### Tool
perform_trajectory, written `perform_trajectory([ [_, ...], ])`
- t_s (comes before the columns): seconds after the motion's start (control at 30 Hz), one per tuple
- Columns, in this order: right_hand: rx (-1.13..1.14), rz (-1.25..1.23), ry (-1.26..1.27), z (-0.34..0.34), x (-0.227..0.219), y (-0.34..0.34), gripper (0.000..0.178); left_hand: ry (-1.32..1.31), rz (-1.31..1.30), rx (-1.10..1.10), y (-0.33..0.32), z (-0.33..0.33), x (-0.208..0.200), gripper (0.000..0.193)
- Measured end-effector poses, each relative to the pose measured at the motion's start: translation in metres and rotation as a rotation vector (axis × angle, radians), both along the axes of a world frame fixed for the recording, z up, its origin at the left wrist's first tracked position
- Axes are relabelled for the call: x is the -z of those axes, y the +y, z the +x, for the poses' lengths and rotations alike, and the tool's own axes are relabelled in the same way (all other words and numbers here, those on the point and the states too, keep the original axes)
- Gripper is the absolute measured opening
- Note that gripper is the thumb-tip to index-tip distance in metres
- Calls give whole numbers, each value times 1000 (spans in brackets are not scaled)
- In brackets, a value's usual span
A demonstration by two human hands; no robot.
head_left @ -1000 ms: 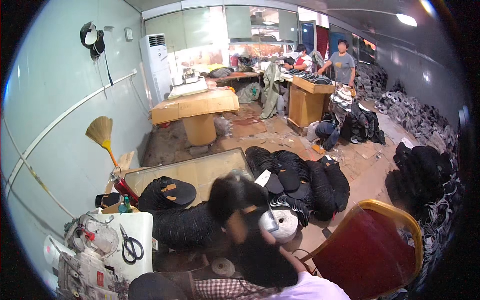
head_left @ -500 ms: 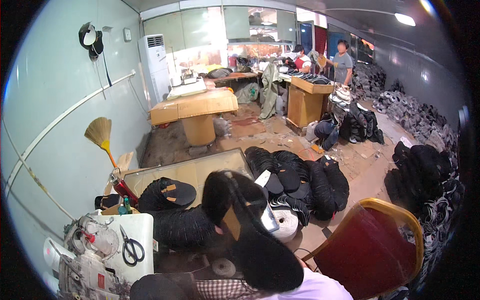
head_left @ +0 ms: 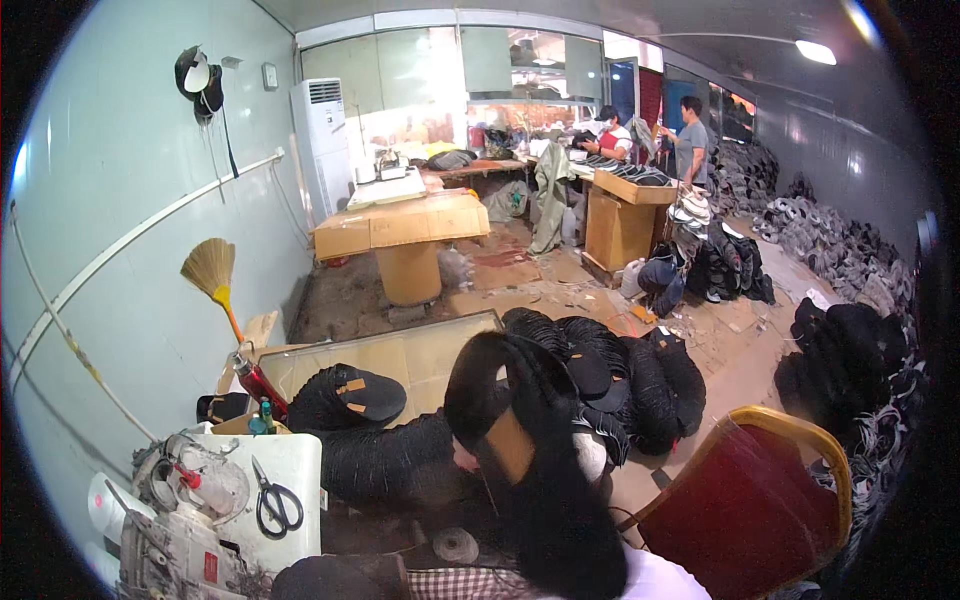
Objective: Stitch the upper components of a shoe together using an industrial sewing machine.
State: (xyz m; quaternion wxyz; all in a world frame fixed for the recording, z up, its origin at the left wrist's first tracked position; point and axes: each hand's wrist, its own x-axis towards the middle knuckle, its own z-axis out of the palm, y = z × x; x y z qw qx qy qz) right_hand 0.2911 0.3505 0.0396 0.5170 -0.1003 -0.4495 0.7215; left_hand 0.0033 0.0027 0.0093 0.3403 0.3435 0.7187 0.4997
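Observation:
A long black bundle (head_left: 560, 470), blurred and with a tan patch on it, is raised close in front of me; it looks like black cap pieces. At its left edge a bit of my left hand (head_left: 465, 457) shows, the fingers closed against it. The rest of that hand is hidden behind the bundle. My right hand does not show. Left of the bundle lies a long row of stacked black cap pieces (head_left: 385, 462), with a brimmed black piece (head_left: 372, 396) bearing tan tags behind it. A spool (head_left: 455, 545) sits below, near checked cloth (head_left: 470, 584).
A white machine table (head_left: 290, 462) at left holds black-handled scissors (head_left: 278, 508) beside a sewing machine (head_left: 180, 540). More black stacks (head_left: 655, 390) lie ahead. A red chair (head_left: 750, 490) stands at right. Two people (head_left: 690, 140) are at a far bench; a broom (head_left: 212, 270) leans left.
The view has shifted slightly, so the room sits a little lower and further right. The black bundle is still held up, its tan patch now more exposed. The far standing person has turned aside.

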Motion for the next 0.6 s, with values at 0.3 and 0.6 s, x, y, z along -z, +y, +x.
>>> perform_trajectory([
  [0.3,613,829,-782,-20,-6,-1,26,-53,7,-18,-2,2,-1,20],
  [0.6,117,29,69,-13,-13,-12,32,-73,31,-8,-4,-2,4,21],
])
